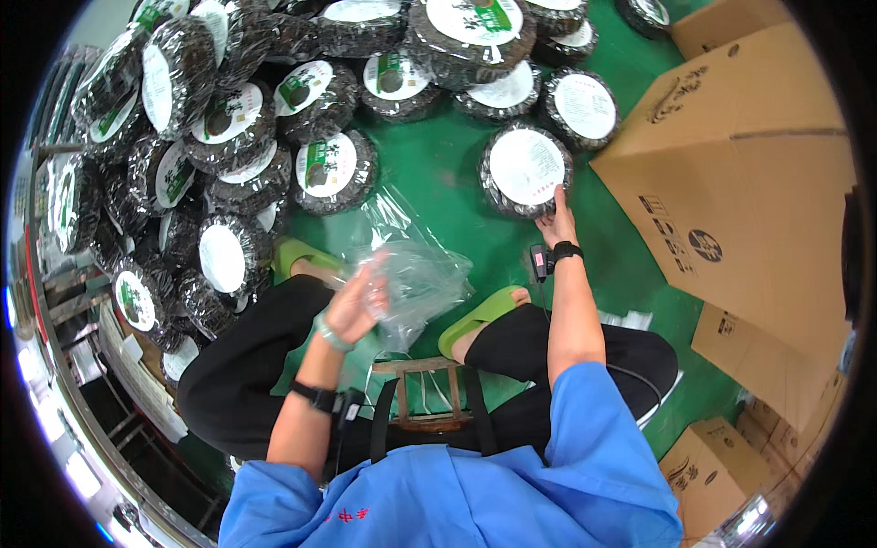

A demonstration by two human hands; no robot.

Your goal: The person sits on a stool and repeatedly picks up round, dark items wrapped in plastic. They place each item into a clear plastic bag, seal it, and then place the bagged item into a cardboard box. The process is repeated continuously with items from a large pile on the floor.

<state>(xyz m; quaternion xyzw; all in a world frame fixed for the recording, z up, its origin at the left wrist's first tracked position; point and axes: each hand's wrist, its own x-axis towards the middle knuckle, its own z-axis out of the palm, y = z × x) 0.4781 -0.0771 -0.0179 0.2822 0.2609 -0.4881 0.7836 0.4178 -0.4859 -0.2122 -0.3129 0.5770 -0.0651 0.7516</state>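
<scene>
My left hand (357, 301) holds a clear plastic bag (425, 284), which hangs loose and crumpled over the green floor. The hand is slightly blurred. With my right hand (560, 222) I grip the near edge of a round seaweed pack (526, 168), a dark dried disc in clear film with a white label bearing print. One finger rests on the label; the pack's underside is hidden. Close behind it is another labelled round pack (584, 108). A similar pack (336, 171) with a green and white label lies beyond the bag, to the left.
Many more packs are heaped at the left (233, 127) and far side. A large cardboard carton (726, 178) stands at the right, with smaller cartons (716, 469) behind. Below me is a wooden stool (421, 383). Green slippers (476, 322) are on my feet.
</scene>
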